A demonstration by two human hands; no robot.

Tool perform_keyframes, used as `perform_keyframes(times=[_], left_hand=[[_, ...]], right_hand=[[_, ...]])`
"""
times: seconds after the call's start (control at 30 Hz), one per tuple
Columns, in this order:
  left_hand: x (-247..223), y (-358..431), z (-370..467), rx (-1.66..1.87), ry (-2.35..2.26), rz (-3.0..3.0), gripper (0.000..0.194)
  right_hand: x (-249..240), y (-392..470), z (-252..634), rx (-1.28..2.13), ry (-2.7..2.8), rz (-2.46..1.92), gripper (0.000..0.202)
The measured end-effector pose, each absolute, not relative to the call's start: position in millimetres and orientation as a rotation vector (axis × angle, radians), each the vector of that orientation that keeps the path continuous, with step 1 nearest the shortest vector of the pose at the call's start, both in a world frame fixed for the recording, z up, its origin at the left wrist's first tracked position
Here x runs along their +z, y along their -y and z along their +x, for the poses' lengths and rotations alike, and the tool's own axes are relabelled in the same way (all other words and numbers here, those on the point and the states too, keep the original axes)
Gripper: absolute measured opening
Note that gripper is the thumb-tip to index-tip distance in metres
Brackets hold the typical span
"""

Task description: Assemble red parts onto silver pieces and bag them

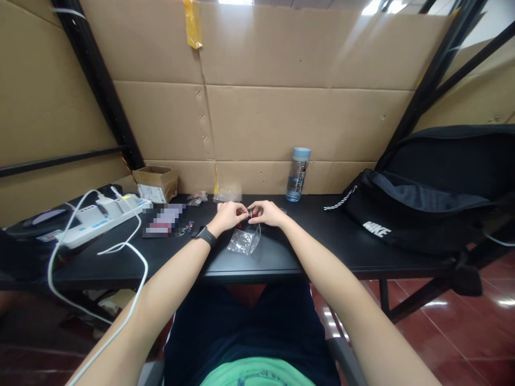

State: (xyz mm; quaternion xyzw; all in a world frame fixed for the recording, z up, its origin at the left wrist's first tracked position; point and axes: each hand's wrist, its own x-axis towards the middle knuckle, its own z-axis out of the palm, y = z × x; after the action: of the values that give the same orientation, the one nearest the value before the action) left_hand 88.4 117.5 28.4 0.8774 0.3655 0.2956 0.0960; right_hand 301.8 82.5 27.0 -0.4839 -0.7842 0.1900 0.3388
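Observation:
My left hand [230, 215] and my right hand [267, 213] meet above the middle of the black table, fingertips pinched close together. Between them is a small dark item with red cord [250, 214], too small to name; both hands appear to grip it. A bit of red cord hangs below my left fingers, and a thin pale strip hangs below my right hand. A crinkled clear plastic bag [243, 241] lies on the table just under the hands. A dark watch [206, 235] is on my left wrist.
On the left are a white power strip [104, 221] with looping white cable, an open cardboard box [156, 183], a blurred-out flat item [164, 220] and small plastic packets [197, 198]. A water bottle [298, 176] stands behind, a black backpack [422, 214] at right. Cardboard walls [306, 118] enclose the table.

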Motion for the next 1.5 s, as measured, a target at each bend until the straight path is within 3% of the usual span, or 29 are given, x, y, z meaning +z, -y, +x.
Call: perform_keyframes(times=[0.27,0.47,0.6,0.73,0.87,1.07,1.5], left_hand=[[56.7,-94.2,83.4,1.043,-1.031,2.661,0.014],[52.2,-4.1,67.9,0.740,-0.684,2.749,0.025],[19.3,40.8,54.5,0.558,-0.818,2.920,0.040],[2.7,49.1,56.9,0.584,-0.944,2.988,0.038],[1.5,51.1,64.4,0.671,-1.160,2.993,0.040],[-2.2,60.4,68.5,0.730,-1.454,2.923,0.041],[-8.5,58.9,72.3,0.782,-1.549,2.917,0.045]], right_hand=[[27.8,-77.2,289.9,0.580,1.921,-1.251,0.045],[27.5,-77.2,292.4,0.546,1.877,-1.193,0.042],[35.3,-73.9,296.4,0.545,1.869,-1.182,0.046],[50.8,-63.1,300.7,0.586,1.982,-1.117,0.049],[69.0,-51.2,311.4,0.582,2.094,-1.097,0.047],[81.7,-41.4,320.9,0.694,2.292,-1.160,0.061],[85.4,-29.8,303.1,0.918,2.440,-0.974,0.050]])
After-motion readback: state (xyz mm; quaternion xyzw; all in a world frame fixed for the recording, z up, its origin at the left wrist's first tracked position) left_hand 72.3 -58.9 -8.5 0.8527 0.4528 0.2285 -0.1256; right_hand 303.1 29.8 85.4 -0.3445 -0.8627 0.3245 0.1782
